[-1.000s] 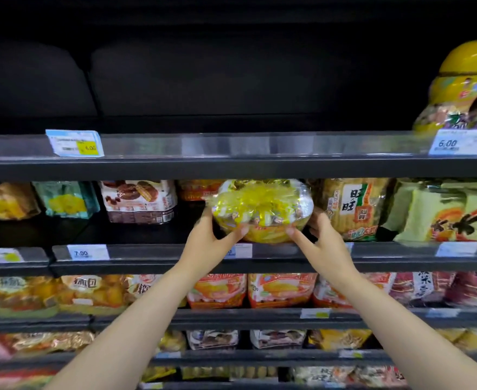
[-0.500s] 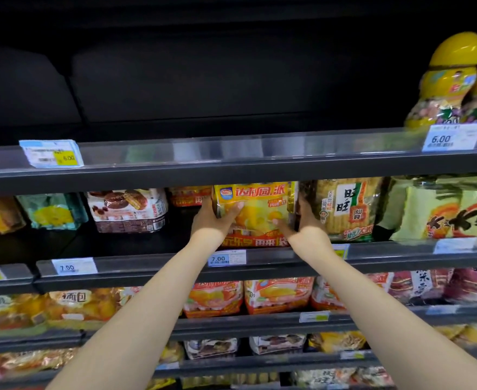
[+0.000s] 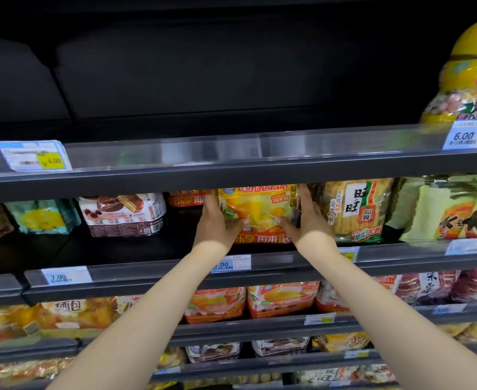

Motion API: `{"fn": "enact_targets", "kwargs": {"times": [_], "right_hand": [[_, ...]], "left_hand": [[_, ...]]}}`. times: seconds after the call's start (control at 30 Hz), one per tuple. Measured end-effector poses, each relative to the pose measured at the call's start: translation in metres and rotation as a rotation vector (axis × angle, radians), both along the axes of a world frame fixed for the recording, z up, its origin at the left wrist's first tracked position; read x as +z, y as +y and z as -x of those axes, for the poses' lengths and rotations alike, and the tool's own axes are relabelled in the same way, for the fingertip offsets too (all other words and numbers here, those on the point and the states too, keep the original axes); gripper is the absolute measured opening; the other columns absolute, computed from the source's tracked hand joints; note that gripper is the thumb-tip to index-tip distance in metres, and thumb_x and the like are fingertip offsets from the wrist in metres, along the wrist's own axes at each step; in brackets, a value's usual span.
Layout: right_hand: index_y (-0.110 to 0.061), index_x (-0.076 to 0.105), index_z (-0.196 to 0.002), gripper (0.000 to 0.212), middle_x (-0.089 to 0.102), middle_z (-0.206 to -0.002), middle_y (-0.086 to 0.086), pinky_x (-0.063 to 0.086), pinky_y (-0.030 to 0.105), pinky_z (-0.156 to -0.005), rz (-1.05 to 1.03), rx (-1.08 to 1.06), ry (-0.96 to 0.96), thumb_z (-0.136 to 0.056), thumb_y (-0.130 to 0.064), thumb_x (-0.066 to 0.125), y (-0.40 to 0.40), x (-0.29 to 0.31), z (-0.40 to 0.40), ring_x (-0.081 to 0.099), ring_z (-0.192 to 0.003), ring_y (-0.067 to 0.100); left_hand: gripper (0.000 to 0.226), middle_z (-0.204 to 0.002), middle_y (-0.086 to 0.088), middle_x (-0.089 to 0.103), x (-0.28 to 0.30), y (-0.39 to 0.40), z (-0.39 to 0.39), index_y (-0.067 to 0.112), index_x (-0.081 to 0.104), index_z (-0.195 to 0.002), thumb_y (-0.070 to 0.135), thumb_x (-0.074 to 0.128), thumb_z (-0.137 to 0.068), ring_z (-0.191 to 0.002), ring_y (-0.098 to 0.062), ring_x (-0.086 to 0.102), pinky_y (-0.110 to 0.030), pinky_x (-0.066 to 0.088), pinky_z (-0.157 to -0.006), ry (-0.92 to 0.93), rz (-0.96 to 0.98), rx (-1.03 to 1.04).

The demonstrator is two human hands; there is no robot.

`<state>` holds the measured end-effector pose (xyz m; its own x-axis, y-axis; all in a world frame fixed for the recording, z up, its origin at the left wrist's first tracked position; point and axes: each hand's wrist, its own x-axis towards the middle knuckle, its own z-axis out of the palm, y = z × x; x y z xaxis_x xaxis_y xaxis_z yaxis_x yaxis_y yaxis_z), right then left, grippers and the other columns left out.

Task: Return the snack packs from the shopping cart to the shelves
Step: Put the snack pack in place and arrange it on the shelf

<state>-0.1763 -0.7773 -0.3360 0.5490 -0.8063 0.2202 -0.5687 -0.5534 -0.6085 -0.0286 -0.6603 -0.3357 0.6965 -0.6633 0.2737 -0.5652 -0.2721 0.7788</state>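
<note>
A yellow-and-orange snack pack (image 3: 257, 212) stands upright on the second shelf (image 3: 147, 274), its top hidden behind the shelf edge above. My left hand (image 3: 216, 220) holds its left side with the thumb across the front. My right hand (image 3: 302, 220) holds its right side, fingers up along the edge and thumb on the front. The pack sits between another orange pack (image 3: 186, 198) behind on the left and a rice cracker bag (image 3: 355, 209) on the right.
A brown-and-white cake pack (image 3: 122, 213) and a teal pack (image 3: 41, 216) stand further left, with a dark gap of shelf between them and my hands. Green packs (image 3: 451, 212) fill the right. Yellow-capped jars (image 3: 468, 77) stand on the top shelf. Lower shelves hold several packs.
The pack was turned upright and pushed deeper onto the shelf between its neighbours. Both hands followed it in and stayed on its sides. My view moved closer.
</note>
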Motion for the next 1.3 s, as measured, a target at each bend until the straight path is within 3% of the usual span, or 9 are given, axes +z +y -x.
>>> {"fn": "enact_targets", "kwargs": {"times": [0.13, 0.33, 0.47, 0.57, 0.63, 0.7, 0.87, 1.0, 1.3], "right_hand": [[-0.033, 0.004, -0.15, 0.082, 0.039, -0.145, 0.007, 0.049, 0.043, -0.087, -0.005, -0.021, -0.028, -0.091, -0.037, 0.061, -0.006, -0.001, -0.007, 0.055, -0.117, 0.034], [-0.032, 0.008, -0.149, 0.081, 0.047, -0.139, 0.009, 0.049, 0.043, -0.088, 0.017, 0.006, -0.035, -0.09, -0.038, 0.062, -0.01, 0.0, -0.006, 0.056, -0.114, 0.034], [-0.03, 0.008, -0.151, 0.081, 0.032, -0.151, 0.006, 0.046, 0.042, -0.095, 0.035, 0.006, 0.014, -0.09, -0.044, 0.059, -0.001, 0.005, 0.008, 0.045, -0.127, 0.032], [-0.028, 0.022, -0.149, 0.07, 0.04, -0.145, 0.01, 0.05, 0.033, -0.08, 0.106, 0.071, 0.014, -0.091, -0.044, 0.058, 0.02, 0.007, 0.026, 0.058, -0.108, 0.026], [-0.024, 0.03, -0.147, 0.064, 0.051, -0.131, 0.009, 0.042, 0.026, -0.077, 0.18, 0.151, 0.041, -0.092, -0.044, 0.056, 0.037, 0.009, 0.037, 0.057, -0.103, 0.022], [-0.02, 0.034, -0.145, 0.061, 0.049, -0.134, 0.003, 0.039, 0.027, -0.092, 0.241, 0.258, 0.052, -0.093, -0.044, 0.054, 0.055, 0.01, 0.043, 0.045, -0.123, 0.02], [-0.024, 0.036, -0.145, 0.06, 0.039, -0.147, -0.006, 0.023, 0.025, -0.111, 0.321, 0.528, 0.092, -0.092, -0.043, 0.055, 0.102, 0.002, 0.034, 0.029, -0.138, 0.011], [-0.018, 0.047, -0.139, 0.054, 0.048, -0.142, 0.002, 0.032, 0.037, -0.111, 0.371, 0.728, 0.108, -0.091, -0.039, 0.06, 0.149, -0.012, 0.003, 0.04, -0.134, 0.02], [-0.016, 0.057, -0.129, 0.05, 0.058, -0.128, 0.004, 0.042, 0.039, -0.102, 0.384, 1.186, 0.091, -0.089, -0.044, 0.056, 0.33, -0.034, -0.082, 0.051, -0.122, 0.024]], "left_hand": [[0.071, -0.139, -0.008, 0.047, -0.001, -0.01, -0.004, 0.013, 0.029, -0.134, 0.025, 0.076, -0.082, -0.124, -0.028, 0.053, -0.029, 0.041, -0.092, -0.029, -0.012, 0.002], [0.076, -0.143, -0.005, 0.045, -0.002, -0.01, -0.009, 0.019, 0.026, -0.141, 0.029, 0.075, -0.084, -0.128, -0.028, 0.049, -0.033, 0.041, -0.099, -0.044, -0.029, -0.022], [0.085, -0.157, -0.004, 0.027, 0.005, 0.008, -0.005, 0.025, 0.015, -0.153, 0.042, 0.067, -0.088, -0.14, -0.028, 0.034, -0.041, 0.037, -0.107, -0.092, -0.172, 0.006], [0.072, -0.155, 0.0, 0.028, 0.004, 0.042, 0.004, 0.026, 0.026, -0.151, 0.044, 0.061, -0.091, -0.142, -0.021, 0.027, -0.033, 0.032, -0.109, -0.199, -0.184, -0.026], [0.064, -0.15, 0.001, 0.037, 0.001, 0.074, 0.011, 0.024, 0.034, -0.148, 0.043, 0.059, -0.092, -0.139, -0.018, 0.031, -0.028, 0.031, -0.107, -0.316, -0.174, -0.031], [0.061, -0.145, 0.002, 0.043, -0.004, 0.107, 0.017, 0.021, 0.038, -0.146, 0.041, 0.058, -0.093, -0.135, -0.016, 0.034, -0.025, 0.03, -0.106, -0.43, -0.22, -0.035], [0.053, -0.132, -0.004, 0.057, -0.026, 0.185, 0.024, 0.013, 0.054, -0.135, 0.036, 0.066, -0.089, -0.124, -0.022, 0.05, -0.039, 0.044, -0.104, -0.656, -0.301, 0.023], [0.052, -0.127, -0.005, 0.06, -0.044, 0.25, 0.027, 0.01, 0.058, -0.13, 0.035, 0.069, -0.086, -0.119, -0.022, 0.053, -0.038, 0.046, -0.1, -0.66, -0.33, 0.095], [0.049, -0.119, -0.009, 0.063, -0.079, 0.456, 0.046, 0.007, 0.062, -0.122, 0.037, 0.056, -0.084, -0.11, -0.024, 0.055, -0.034, 0.04, -0.096, -0.55, -0.451, 0.46]]}}
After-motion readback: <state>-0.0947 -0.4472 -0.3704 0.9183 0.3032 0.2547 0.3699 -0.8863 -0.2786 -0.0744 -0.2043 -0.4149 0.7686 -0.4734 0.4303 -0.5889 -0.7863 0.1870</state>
